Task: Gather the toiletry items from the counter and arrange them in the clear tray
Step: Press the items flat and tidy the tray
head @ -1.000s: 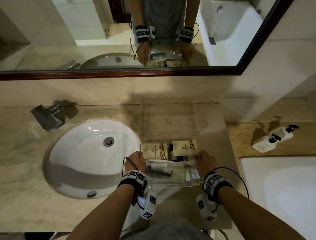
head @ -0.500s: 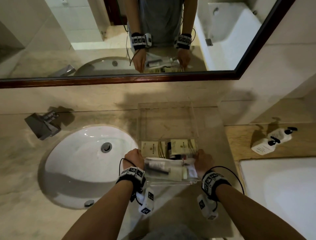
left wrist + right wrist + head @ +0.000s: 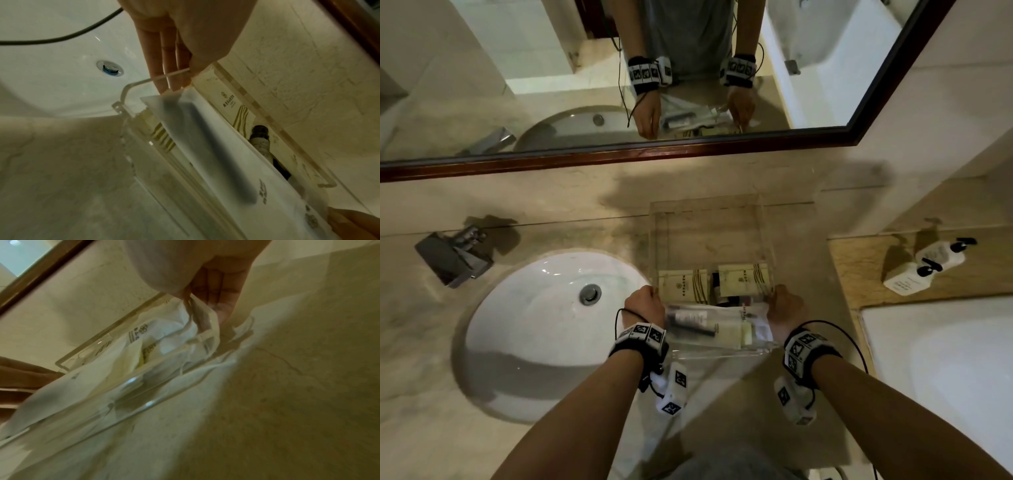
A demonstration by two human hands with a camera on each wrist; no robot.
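The clear tray (image 3: 710,236) sits on the marble counter, right of the sink. Near its front end lie two cream boxes (image 3: 683,286) (image 3: 743,279) with a dark bottle (image 3: 717,284) between them, and a white packet (image 3: 715,325) with a dark stick inside. My left hand (image 3: 645,305) pinches the tray's left wall, thumb inside and fingers outside, as the left wrist view shows (image 3: 174,65). My right hand (image 3: 786,305) pinches the right wall (image 3: 216,293) beside the crumpled packet (image 3: 164,340).
A white sink (image 3: 534,325) with a chrome faucet (image 3: 453,257) lies to the left. Two white pump bottles (image 3: 924,267) lie on a wooden ledge at the right, above a white tub (image 3: 945,359). A framed mirror (image 3: 619,157) runs along the back wall.
Both hands have slid the tray away from the counter's front edge toward the back wall. Their hold on its side walls is the same.
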